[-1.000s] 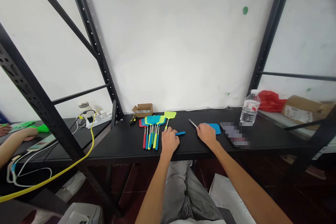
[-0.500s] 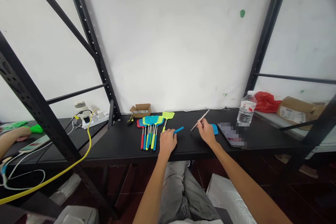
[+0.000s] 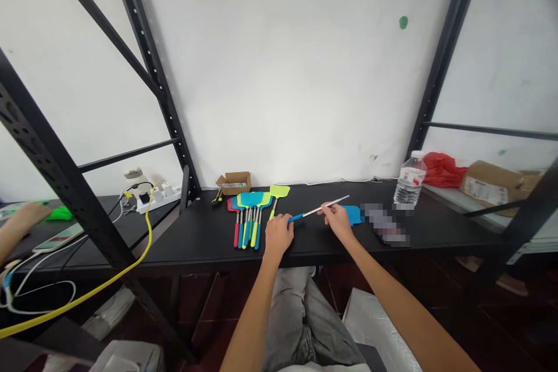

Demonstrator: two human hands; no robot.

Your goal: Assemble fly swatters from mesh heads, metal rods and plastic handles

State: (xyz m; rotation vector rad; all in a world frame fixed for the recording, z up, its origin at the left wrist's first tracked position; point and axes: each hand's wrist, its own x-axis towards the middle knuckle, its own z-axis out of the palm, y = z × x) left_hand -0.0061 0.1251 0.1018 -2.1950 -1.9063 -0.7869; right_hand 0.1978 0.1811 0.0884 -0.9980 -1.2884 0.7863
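My left hand (image 3: 279, 235) is closed around a blue handle (image 3: 296, 218) near the middle of the black table. Pinched in my right hand (image 3: 338, 222) is a thin metal rod (image 3: 335, 201), its left end meeting the handle's open end so the two lie in one line. A blue fly swatter head (image 3: 354, 215) lies flat just behind and right of my right hand. Left of my left hand, several fly swatters (image 3: 249, 215) in red, blue, green and yellow lie side by side. Another yellow swatter (image 3: 279, 191) lies behind my left hand, its lower end hidden.
A small open cardboard box (image 3: 235, 182) stands by the wall. To the right are a water bottle (image 3: 410, 180) and a blurred flat item (image 3: 386, 224). Black shelf posts frame both sides. A yellow cable (image 3: 148, 232) crosses the left; another person's hand (image 3: 32, 215) is there.
My right hand has brought the rod left and lower, and its end now meets the blue handle. My left hand stays in place. More of the blue swatter head shows.
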